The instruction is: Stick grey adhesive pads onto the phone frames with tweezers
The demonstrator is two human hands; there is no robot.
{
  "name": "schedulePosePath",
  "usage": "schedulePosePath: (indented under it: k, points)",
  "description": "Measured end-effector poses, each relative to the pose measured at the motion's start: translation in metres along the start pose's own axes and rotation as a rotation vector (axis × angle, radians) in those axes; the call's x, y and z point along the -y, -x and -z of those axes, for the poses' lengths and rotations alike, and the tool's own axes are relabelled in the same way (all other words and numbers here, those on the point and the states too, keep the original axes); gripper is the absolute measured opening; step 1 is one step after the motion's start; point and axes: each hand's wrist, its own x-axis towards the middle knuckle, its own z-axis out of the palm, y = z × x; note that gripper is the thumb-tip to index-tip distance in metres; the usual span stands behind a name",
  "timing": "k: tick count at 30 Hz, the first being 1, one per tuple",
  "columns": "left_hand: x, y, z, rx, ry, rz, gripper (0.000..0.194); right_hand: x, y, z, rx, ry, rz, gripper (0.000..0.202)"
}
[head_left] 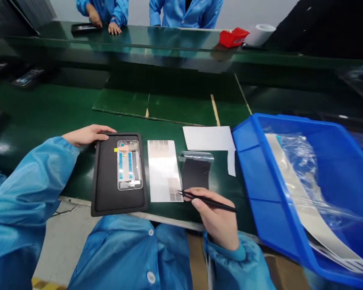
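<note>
My left hand (89, 135) grips the upper left edge of a black tray (105, 193). On the tray lies a phone frame (129, 165) with blue strips and a small yellow tab at its left side. Black tweezers (213, 202) are pinched in my right hand (219, 219). Their tips are over the lower right part of a white sheet (161, 173), at a patch of greyish rectangular pieces; whether they touch cannot be made out. Just beyond my right hand lies a black sheet (196, 173) with a clear film curled at its top.
A blue bin (251, 161) holding plastic wrap and pale strips stands at the right. White paper (208, 138) lies beside it. Across the bench are two people in blue coats, a red box (233, 37) and a white roll (261, 34). Other phone trays (28, 76) lie far left.
</note>
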Motion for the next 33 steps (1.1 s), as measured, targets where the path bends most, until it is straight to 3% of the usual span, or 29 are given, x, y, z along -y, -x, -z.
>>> schedulePosePath:
  k: [2,4,6,9,11,12,16,19,21,26,33]
  points:
    - [-0.003,-0.005,-0.003,0.117,-0.147,-0.055,0.05,-0.006,-0.002,0.003,-0.015,-0.055,-0.033,0.012]
    - [-0.004,-0.008,-0.001,0.143,-0.32,-0.117,0.049,-0.008,-0.003,0.005,-0.03,-0.086,-0.055,0.011]
    - [-0.008,-0.009,-0.001,0.071,-0.506,-0.216,0.048,-0.008,-0.004,0.007,-0.044,-0.087,-0.06,0.01]
    - [-0.025,-0.005,-0.012,-0.148,-0.669,-0.373,0.041,-0.005,-0.008,0.008,-0.063,-0.058,-0.063,0.012]
    - [-0.045,-0.002,-0.033,-0.194,-0.678,-0.47,0.036,-0.002,-0.013,0.006,-0.067,0.001,-0.056,0.014]
    - [-0.057,-0.001,-0.048,-0.16,-0.671,-0.531,0.034,0.0,-0.016,0.004,-0.069,0.047,-0.05,0.015]
    - [-0.092,0.004,-0.118,0.12,-0.662,-0.781,0.027,0.009,-0.027,-0.007,-0.063,0.237,-0.019,0.019]
    - [-0.099,0.006,-0.16,0.297,-0.699,-0.855,0.02,0.008,-0.032,-0.01,-0.023,0.303,0.009,0.016]
    - [-0.096,0.005,-0.174,0.358,-0.725,-0.855,0.017,0.004,-0.033,-0.009,0.008,0.328,0.016,0.015]
    - [-0.081,0.0,-0.181,0.392,-0.705,-0.832,0.022,-0.006,-0.035,-0.007,0.041,0.371,0.03,0.015]
    - [-0.081,0.001,-0.179,0.401,-0.671,-0.809,0.024,-0.005,-0.038,-0.008,0.045,0.387,0.014,0.016]
